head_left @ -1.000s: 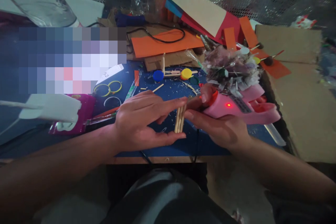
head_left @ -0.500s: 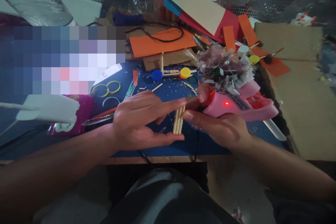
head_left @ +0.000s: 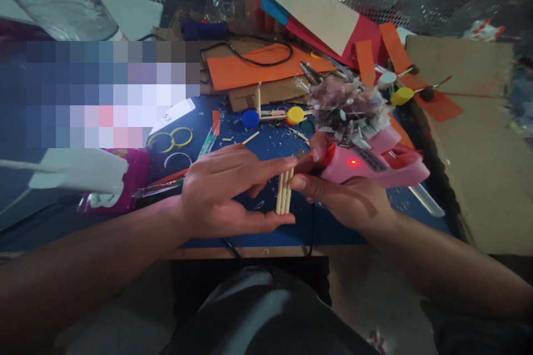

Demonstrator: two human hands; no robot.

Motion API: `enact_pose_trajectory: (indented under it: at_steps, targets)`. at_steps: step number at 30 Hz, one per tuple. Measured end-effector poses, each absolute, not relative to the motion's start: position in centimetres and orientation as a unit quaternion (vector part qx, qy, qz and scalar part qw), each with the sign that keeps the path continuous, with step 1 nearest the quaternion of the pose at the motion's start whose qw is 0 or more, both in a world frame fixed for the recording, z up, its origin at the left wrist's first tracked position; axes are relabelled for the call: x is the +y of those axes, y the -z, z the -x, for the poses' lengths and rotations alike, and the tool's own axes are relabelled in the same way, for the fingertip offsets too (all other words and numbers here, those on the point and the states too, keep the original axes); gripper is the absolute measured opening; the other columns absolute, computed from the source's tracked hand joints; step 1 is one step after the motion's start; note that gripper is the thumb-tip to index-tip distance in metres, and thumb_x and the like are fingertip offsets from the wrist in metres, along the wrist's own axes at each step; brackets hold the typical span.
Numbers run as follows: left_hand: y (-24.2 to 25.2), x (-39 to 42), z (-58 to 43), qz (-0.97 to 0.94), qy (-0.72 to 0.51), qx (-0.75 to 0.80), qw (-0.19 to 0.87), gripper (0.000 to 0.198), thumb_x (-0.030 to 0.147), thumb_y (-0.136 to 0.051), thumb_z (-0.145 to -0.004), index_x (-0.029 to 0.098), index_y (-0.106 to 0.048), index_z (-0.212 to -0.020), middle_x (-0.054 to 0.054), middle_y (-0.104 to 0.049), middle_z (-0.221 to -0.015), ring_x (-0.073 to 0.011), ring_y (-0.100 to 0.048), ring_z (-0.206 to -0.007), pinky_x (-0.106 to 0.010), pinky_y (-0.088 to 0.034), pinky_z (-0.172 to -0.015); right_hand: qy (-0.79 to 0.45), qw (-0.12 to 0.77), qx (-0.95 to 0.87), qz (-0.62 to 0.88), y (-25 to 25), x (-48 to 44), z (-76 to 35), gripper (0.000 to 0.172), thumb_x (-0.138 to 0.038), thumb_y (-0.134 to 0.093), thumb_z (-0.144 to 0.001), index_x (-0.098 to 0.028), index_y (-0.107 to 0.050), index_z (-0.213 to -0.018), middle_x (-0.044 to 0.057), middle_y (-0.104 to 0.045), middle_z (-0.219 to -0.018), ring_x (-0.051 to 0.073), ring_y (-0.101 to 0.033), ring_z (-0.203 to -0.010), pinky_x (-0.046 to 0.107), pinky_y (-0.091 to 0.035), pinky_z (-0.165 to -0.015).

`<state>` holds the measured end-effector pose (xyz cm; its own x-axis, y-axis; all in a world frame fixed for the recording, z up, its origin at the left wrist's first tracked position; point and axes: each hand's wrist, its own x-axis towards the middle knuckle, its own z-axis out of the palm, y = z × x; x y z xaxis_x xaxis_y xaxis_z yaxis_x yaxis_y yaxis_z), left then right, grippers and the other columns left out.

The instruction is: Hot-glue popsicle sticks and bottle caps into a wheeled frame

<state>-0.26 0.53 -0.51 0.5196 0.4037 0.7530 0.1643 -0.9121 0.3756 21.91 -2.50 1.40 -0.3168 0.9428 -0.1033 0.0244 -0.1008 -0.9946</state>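
A row of short, slim wooden sticks (head_left: 283,194), side by side, is pinched upright between the thumb and index finger of my left hand (head_left: 225,191). The index finger lies over their top ends and the thumb is under their lower ends. On the other side, my right hand (head_left: 353,199) grips a pink glue gun (head_left: 375,163) near its orange front, its small red light lit. My right thumb rests against the upper part of the sticks. The gun's nozzle tip is close to their tops, partly hidden by fingers. A clear glue stick (head_left: 427,201) shows behind the gun.
Beyond my hands lie blue (head_left: 250,118) and yellow (head_left: 295,115) bottle caps, stick pieces and scraps. A pink power strip (head_left: 135,180) with a white plug (head_left: 79,169) sits left. Orange paper (head_left: 250,69), cardboard (head_left: 462,150) and a crumpled plastic bundle (head_left: 347,105) are around.
The glue gun in my right hand has swung slightly left, its rear end nearer me. My left hand keeps the sticks in the same pinch. The whole view has shifted a little.
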Motion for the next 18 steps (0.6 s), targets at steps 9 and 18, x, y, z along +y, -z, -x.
enact_pose_trajectory:
  at_steps: [9,18]
  targets:
    - [0.48,0.34,0.25,-0.851,-0.471,0.197,0.122,0.056,0.045,-0.091,-0.089,0.020,-0.070,-0.134,0.007,-0.061,-0.066,-0.0115,-0.060,-0.056,-0.026,-0.056,-0.059,-0.578,0.370,-0.582,0.435,-1.59,-2.44,-22.20,0.048,-0.062,-0.090,-0.084,-0.026,-0.058,-0.081,-0.005,-0.064,-0.068,0.014,-0.054,-0.057,0.031,-0.048,-0.056]
    - [0.61,0.36,0.44,-0.828,-0.495,0.229,0.130,0.055,0.050,-0.091,-0.087,0.028,-0.073,-0.135,0.006,-0.062,-0.064,-0.0132,-0.059,-0.053,-0.028,-0.056,-0.054,-0.581,0.309,-0.636,0.403,-1.67,-2.09,-22.28,0.038,-0.058,-0.084,-0.092,-0.025,-0.070,-0.081,0.000,-0.073,-0.078,0.020,-0.069,-0.077,0.035,-0.060,-0.078]
